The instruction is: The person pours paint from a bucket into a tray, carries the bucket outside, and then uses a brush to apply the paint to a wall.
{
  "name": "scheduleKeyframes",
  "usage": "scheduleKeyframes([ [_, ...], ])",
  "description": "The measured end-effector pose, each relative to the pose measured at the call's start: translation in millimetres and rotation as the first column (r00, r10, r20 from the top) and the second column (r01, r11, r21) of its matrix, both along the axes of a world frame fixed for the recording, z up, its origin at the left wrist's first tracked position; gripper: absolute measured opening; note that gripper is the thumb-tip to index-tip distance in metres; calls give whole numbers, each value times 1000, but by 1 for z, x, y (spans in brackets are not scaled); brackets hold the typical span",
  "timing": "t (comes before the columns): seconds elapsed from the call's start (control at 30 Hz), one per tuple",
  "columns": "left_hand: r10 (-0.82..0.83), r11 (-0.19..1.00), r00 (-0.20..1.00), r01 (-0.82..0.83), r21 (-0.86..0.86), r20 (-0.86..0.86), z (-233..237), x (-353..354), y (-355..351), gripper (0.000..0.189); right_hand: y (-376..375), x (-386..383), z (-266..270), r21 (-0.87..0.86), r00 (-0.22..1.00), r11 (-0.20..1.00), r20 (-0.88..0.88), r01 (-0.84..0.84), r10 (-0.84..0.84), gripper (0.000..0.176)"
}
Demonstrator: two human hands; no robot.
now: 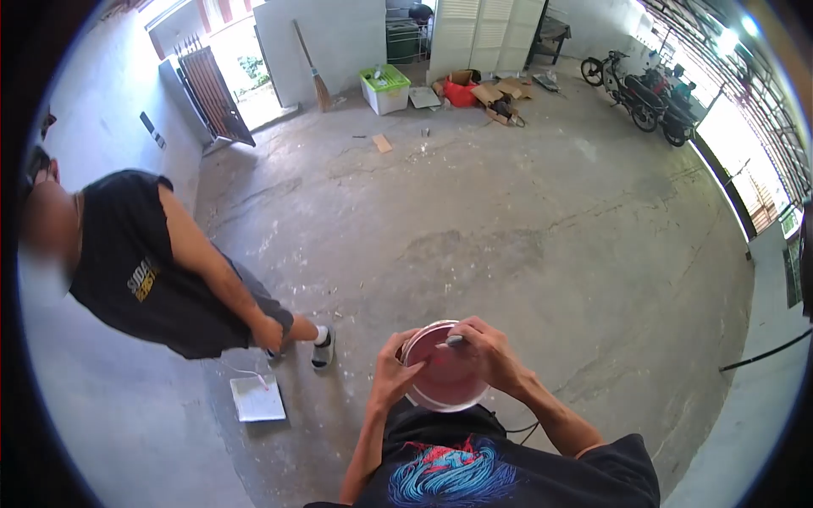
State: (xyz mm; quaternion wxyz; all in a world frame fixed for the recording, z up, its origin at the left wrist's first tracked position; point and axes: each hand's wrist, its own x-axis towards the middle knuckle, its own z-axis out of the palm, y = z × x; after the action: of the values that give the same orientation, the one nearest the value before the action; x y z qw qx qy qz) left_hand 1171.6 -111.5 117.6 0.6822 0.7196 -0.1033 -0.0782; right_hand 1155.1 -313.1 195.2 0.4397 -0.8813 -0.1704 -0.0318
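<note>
Gripping the left edge of a round container (pixel 444 389) with a reddish inside, the left hand (pixel 395 372) curls its thumb over the rim. The right hand (pixel 486 346) pinches a small greyish object (pixel 456 340), too small to identify, above the container, which sits between both hands. Left of the hands, another person (pixel 144 262) stands near a flat white square (pixel 257 400) on the floor (pixel 373 245).

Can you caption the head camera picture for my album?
Left hand and right hand at a round reddish container.
</note>
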Motion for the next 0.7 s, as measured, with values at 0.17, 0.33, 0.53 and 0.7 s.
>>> scheduleKeyframes([
  [0.17, 189, 981, 961, -195, -11, -201, 3, 109, -1, 43, -3, 106, -19, 82, 998, 997, 65, -4, -1, 27],
  [0.33, 328, 936, 945, -325, 137, 2, -18, 244, 26, 36, 26, 219, -45, 89, 987, 995, 156, -41, 27, 29],
  [0.53, 322, 900, 911, -379, 217, 257, 35, 383, 33, 23, 44, 336, -24, 116, 995, 992, 99, -40, 28, 35],
  [0.7, 319, 871, 880, -418, 257, 352, 55, 494, 45, 20, 47, 437, -24, 104, 987, 990, 141, -95, 80, 40],
])
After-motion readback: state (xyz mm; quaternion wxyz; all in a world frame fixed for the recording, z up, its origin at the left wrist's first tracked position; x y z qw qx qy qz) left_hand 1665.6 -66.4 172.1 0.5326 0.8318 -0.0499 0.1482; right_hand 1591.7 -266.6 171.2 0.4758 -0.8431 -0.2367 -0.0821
